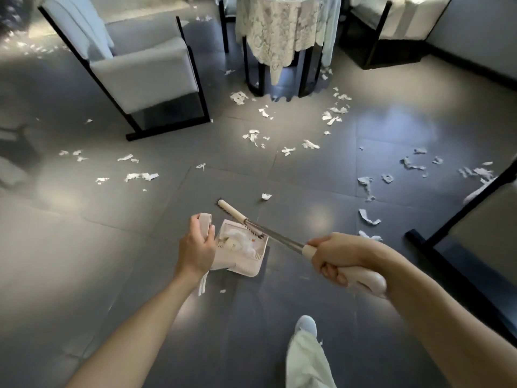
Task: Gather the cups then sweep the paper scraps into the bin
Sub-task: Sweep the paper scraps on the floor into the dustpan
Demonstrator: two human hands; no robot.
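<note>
Left hand [197,247] grips the upright pale handle [205,222] of the dustpan [244,270]: the fingers are curled round its far side and the thumb is pressed on the near face, so the handle sits enclosed in the fist. The dustpan rests on the grey tiled floor [112,247], directly right of that hand, and holds a heap of white paper [240,240]. Right hand [335,256] clasps the cream grip of the broom [279,237], with all fingers [330,271] wrapped tight together beneath the grip and its rounded end protruding behind the palm. The steel shaft runs from that fist, right of the dustpan, to the broom head [233,212], which lies across the dustpan's far edge, dark bristles at the rim. Loose paper scraps [141,176] lie scattered beyond the dustpan on all far sides. One scrap [266,196] lies just past the broom head, and a small one [223,290] lies on the dustpan's near side. A lace-draped table [279,32] stands well beyond the dustpan, and an armchair [140,65] stands beyond it to the left. A pale shoe [306,324] stands on the dustpan's near side.
</note>
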